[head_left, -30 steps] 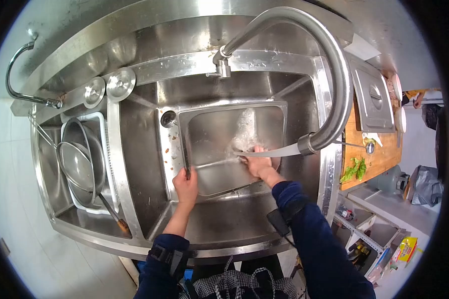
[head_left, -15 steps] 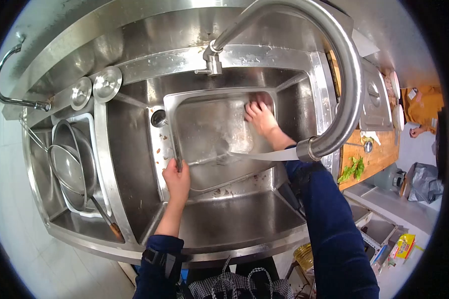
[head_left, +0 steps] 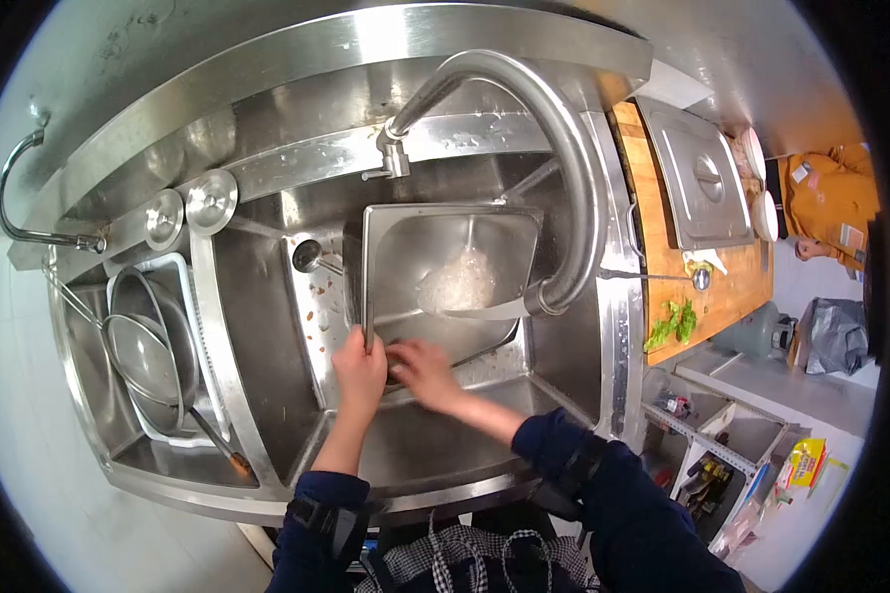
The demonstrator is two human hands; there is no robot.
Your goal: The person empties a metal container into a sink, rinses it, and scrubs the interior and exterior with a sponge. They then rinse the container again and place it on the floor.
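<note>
A deep rectangular steel pan (head_left: 445, 237) sits tilted in the middle sink basin, its left side raised. My left hand (head_left: 362, 374) is closed around the pan's rim at the near left corner. Beside it, my right hand (head_left: 425, 376) lies against the near side of the pan, fingers loosely bent and apart, slightly blurred; their tips are partly hidden. From the curved faucet (head_left: 542, 295) a stream of water runs into the pan and splashes on its bottom. Left of the pan, a ladle (head_left: 309, 257) rests in the basin with its handle partly behind the pan.
Strainers (head_left: 143, 356) stand in a white tub (head_left: 208, 371) in the left basin. Two round steel lids (head_left: 212, 201) lie on the ledge. To the right, a wooden board (head_left: 653, 272) bears green leaves (head_left: 672, 324) and a lidded pan (head_left: 704, 178). Another person (head_left: 829, 203) stands beyond.
My right hand has moved from inside the pan's far right corner to its near left side. The pan has been tipped up, and much of the water in it is gone.
</note>
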